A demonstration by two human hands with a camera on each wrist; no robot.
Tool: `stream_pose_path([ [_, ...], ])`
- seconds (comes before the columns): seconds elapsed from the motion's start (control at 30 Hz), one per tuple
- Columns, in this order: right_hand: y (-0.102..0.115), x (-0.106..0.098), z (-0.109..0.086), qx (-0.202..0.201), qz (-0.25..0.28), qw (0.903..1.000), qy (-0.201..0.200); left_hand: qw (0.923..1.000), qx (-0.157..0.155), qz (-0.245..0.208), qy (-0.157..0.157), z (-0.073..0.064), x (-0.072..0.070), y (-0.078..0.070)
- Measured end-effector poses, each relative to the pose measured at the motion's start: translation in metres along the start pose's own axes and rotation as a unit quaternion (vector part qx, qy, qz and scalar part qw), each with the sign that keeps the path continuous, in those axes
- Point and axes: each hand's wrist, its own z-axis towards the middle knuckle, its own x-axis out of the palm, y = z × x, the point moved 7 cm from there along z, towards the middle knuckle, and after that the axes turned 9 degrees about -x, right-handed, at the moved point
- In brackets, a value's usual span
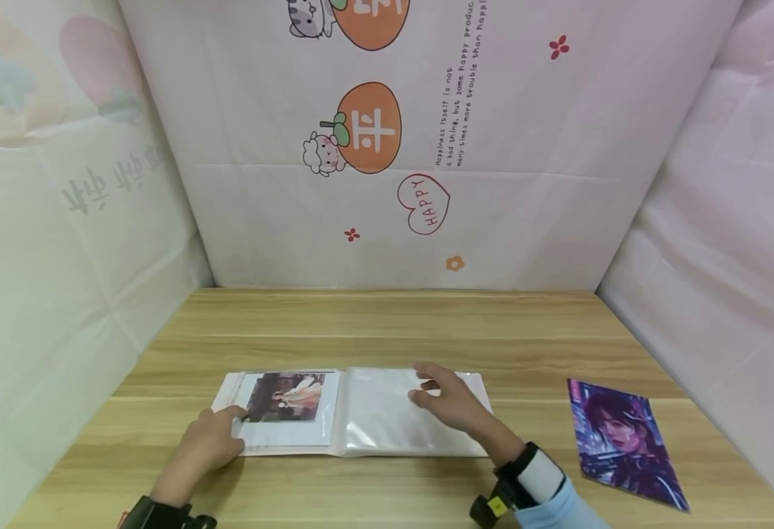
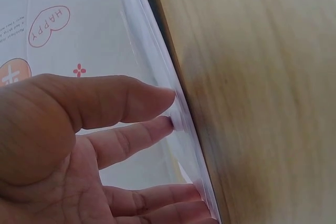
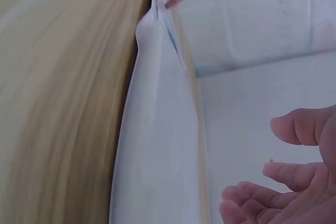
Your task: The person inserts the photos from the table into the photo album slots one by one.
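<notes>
A photo album (image 1: 339, 433) with clear sleeves lies spread flat on the wooden table. Its left page holds a photo (image 1: 285, 397) of a figure in pale clothing; the right page (image 1: 387, 411) shows a blank white sleeve. My left hand (image 1: 211, 441) rests at the album's left edge, fingertips touching the page. In the left wrist view its thumb (image 2: 126, 100) and fingers are fairly straight, tips right at the album's edge. Over the right page hovers my right hand (image 1: 453, 400), fingers loosely bent and holding nothing; the right wrist view shows the fingers apart from the page.
To the right of the album, a purple-blue picture card (image 1: 628, 444) of a figure lies at an angle on the table (image 1: 387, 323). White printed cloth (image 1: 525, 220) stands behind the table and along both sides.
</notes>
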Motion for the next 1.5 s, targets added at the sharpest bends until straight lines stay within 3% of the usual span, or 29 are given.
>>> stream_pose_path([
  [0.33, -0.035, -0.049, -0.024, 0.036, -0.044, 0.9982, -0.020, 1.0000, 0.000, 0.000, 0.001, 0.002, 0.002, 0.002],
  [0.9, -0.066, -0.095, -0.052, 0.075, -0.112, 0.9907, -0.019, 1.0000, 0.000, -0.003, 0.002, -0.001, 0.000, -0.001],
  [1.13, -0.074, -0.115, -0.063, 0.092, -0.108, 0.9896, -0.021, 1.0000, -0.001, -0.004, 0.002, -0.002, -0.001, 0.001],
  [1.37, -0.093, -0.143, -0.078, 0.136, -0.153, 0.9788, -0.010, 0.9999, 0.009, -0.006, 0.000, -0.002, -0.002, -0.002],
  [1.5, -0.102, -0.159, -0.089, 0.163, -0.142, 0.9764, -0.005, 0.9999, 0.010, -0.006, -0.003, -0.001, -0.002, -0.002],
])
